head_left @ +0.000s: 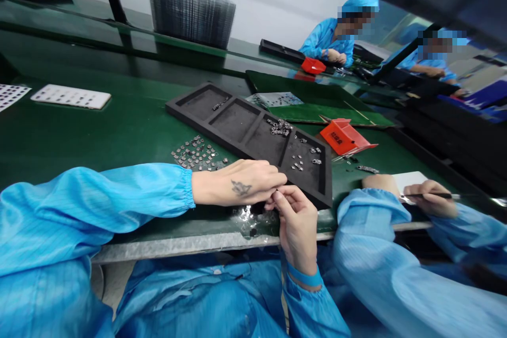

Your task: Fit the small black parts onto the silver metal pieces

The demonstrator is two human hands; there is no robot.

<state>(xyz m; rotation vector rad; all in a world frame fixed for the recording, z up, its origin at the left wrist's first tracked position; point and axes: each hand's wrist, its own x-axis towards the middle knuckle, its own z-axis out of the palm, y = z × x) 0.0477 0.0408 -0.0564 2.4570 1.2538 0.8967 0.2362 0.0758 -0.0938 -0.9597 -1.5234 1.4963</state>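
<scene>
Both hands meet at the table edge: right hand (298,224) and left hand (241,184) pinch, it seems, one tiny metal part (277,190). Black tray (253,129) lies just beyond.

The long black four-compartment tray (206,116) looks like matt foam, and the small silvery parts (197,154) beside it glint like metal. The dark green bench top (99,132) is smooth and slightly glossy. The light blue striped sleeve (119,195) is thin cloth with a faint sheen.
</scene>
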